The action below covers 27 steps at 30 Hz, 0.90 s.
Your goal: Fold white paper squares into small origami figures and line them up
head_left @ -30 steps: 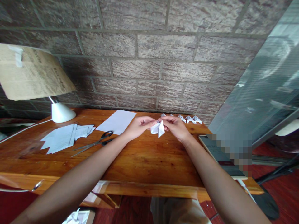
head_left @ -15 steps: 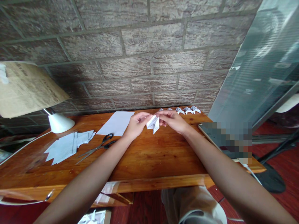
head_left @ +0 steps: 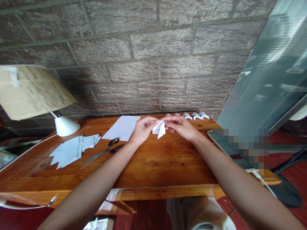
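A small piece of folded white paper (head_left: 159, 129) is held above the wooden table, its pointed flaps hanging down. My left hand (head_left: 143, 129) pinches its upper left side between thumb and fingers. On the other side my right hand (head_left: 180, 126) grips the upper right edge, fingertips close to those of the left. Behind my right hand, several folded paper pieces (head_left: 187, 116) stand in a row along the back of the table. Left of my left hand lie a white sheet (head_left: 121, 127) and black-handled scissors (head_left: 104, 151).
Cut paper pieces (head_left: 68, 150) lie overlapped at the left, near a white lamp base (head_left: 66, 126) with a paper shade (head_left: 35, 91). A tablet-like device (head_left: 227, 150), partly blurred, rests by the right edge with a cable. A brick-patterned wall (head_left: 144, 70) borders the table's back.
The view has shifted slightly, moving the scene a little to the right. The folded paper has turned a little in my fingers, and both hands still hold it.
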Each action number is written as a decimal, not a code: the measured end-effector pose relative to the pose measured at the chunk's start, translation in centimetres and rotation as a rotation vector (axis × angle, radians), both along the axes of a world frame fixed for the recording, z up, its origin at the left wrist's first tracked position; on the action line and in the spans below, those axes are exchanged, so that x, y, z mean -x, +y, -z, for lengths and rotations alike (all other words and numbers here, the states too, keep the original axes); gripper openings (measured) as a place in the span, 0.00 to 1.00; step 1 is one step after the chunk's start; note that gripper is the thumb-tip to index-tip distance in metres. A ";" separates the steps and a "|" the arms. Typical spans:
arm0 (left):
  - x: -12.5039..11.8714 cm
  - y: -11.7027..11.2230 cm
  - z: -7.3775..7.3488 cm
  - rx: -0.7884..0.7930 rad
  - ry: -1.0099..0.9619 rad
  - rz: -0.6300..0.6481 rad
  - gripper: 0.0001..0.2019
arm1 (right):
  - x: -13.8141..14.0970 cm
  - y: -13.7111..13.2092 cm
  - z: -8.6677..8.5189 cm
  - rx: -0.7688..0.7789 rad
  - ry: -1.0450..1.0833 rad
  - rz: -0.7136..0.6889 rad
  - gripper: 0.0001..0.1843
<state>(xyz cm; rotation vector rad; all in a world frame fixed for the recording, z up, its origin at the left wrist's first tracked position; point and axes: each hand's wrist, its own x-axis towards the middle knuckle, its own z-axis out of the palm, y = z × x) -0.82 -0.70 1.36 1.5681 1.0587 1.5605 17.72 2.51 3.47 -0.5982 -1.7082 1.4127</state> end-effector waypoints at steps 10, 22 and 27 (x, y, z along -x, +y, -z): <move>0.0 0.2 0.4 -0.010 0.018 -0.028 0.12 | 0.1 0.0 0.1 -0.052 -0.038 -0.009 0.16; -0.2 0.0 0.4 -0.041 0.044 -0.022 0.14 | 0.2 0.2 0.4 -0.162 -0.125 0.071 0.20; -0.3 0.1 0.5 -0.018 -0.008 -0.004 0.15 | 0.4 0.1 0.6 -0.232 -0.146 0.081 0.20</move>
